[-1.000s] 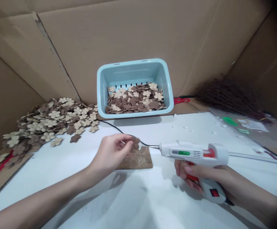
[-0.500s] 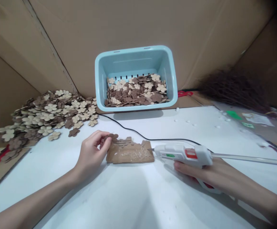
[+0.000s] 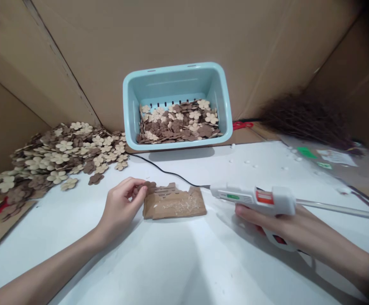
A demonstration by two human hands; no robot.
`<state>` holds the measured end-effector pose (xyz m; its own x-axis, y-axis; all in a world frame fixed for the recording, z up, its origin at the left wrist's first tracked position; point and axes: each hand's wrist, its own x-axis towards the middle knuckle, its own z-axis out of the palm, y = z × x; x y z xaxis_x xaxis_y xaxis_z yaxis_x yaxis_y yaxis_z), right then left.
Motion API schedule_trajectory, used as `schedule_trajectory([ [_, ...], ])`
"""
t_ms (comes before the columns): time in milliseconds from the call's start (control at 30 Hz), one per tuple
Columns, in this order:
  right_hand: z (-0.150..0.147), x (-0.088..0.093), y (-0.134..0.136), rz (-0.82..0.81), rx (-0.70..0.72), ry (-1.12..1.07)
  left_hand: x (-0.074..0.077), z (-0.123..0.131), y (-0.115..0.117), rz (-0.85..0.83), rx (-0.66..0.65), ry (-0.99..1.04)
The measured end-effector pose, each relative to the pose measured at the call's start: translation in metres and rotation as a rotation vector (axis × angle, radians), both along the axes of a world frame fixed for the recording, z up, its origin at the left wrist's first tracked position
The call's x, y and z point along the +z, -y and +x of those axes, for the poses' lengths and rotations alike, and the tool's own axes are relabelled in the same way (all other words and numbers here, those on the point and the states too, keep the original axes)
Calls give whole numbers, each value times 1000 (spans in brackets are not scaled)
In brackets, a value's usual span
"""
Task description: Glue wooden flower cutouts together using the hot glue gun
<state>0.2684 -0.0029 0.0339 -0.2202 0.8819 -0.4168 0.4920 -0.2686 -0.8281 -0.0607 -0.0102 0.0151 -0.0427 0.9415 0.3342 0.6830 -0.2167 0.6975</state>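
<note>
My left hand (image 3: pixel 123 205) pinches a brown flower piece (image 3: pixel 149 185) over the upper left corner of a torn cardboard piece (image 3: pixel 174 204). Strands of dried glue lie on that cardboard. My right hand (image 3: pixel 267 222) is wrapped round a white glue gun (image 3: pixel 251 198), whose nozzle points left and stands just off the cardboard's right edge. A clear glue stick (image 3: pixel 333 207) sticks out of the gun's rear.
Behind the cardboard stands a light blue basket (image 3: pixel 176 146) holding brown and cream flowers. A flower pile (image 3: pixel 60 154) lies at left. A black cable (image 3: pixel 159 168) crosses the white table (image 3: pixel 159 262). Dark twigs (image 3: pixel 308 123) and red scissors (image 3: pixel 243 125) lie at right.
The glue gun in my right hand has moved right and slightly up, away from the cardboard's edge. My left hand still holds the brown flower. The view has shifted slightly.
</note>
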Motion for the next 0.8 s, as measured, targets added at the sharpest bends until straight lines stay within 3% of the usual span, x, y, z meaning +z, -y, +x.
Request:
schedule_trajectory([
  [33,-2,2,1,-42,-44,6,0,0,0,7,4,22],
  [100,-6,8,2,-126,-79,-189,0,1,0,15,8,143],
  [167,-9,12,2,-174,-53,-385,-2,1,1,29,13,315],
  [267,-9,12,-1,-177,-11,-438,-4,1,1,60,11,473],
  [533,-4,2,-7,-191,37,-409,-1,2,0,57,-44,567],
  [800,-9,7,-3,-210,-14,-525,-2,1,-1,19,-38,533],
])
